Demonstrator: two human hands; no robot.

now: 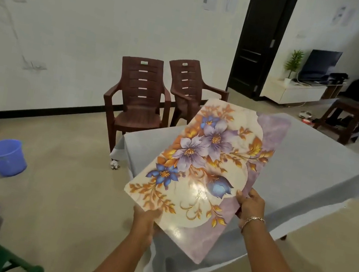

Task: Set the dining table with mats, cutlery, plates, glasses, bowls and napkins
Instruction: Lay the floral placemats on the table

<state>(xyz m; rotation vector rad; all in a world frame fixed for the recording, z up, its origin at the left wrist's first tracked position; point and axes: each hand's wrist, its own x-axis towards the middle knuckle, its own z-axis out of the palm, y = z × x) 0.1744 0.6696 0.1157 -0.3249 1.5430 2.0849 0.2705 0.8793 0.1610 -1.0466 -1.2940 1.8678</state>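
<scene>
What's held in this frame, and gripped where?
A floral place mat, in both hands: the left hand grips its near short edge, the right hand its right long edge, close to the near corner.

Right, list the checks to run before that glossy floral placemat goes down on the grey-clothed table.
1. Left hand grips the glossy floral rectangular placemat at its near edge: ok.
2. Right hand grips its right edge: ok.
3. Placemat squared to the grey-clothed table: not ok, held skewed and tilted.
4. Visible part of the table smooth and bare: ok.
5. Spot beneath the placemat free: cannot tell, hidden.
6. Single mat, not a stack: cannot tell.
</scene>
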